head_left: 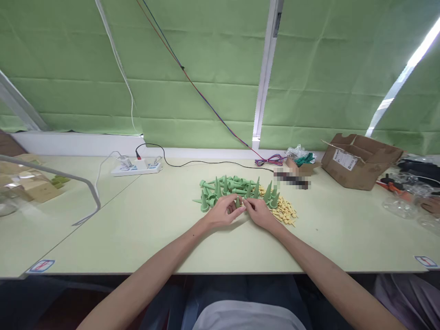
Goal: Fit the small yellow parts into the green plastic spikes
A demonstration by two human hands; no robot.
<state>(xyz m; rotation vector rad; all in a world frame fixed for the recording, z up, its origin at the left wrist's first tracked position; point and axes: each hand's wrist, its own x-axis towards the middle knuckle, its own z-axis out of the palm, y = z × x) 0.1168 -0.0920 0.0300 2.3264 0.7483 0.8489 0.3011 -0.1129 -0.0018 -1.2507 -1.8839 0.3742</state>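
Fingers (pixel 231 198) of the left hand (pixel 222 212) curl round a green cone-shaped spike (pixel 237 202), right at the front edge of the heap! The right hand (pixel 260 214) meets it, fingertips bunched together against the left thumb; whether they pinch anything, I can't tell. Behind, green spikes (pixel 237 185) pile up, several standing point-up on the counter (pixel 154 229), with small yellow pieces (pixel 287 211) spilling out just beyond the right hand. Farther right, an open cardboard box (pixel 354 165) tilts.

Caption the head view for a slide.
Left hand and right hand close together beside green tapered spikes and small yellow pieces.
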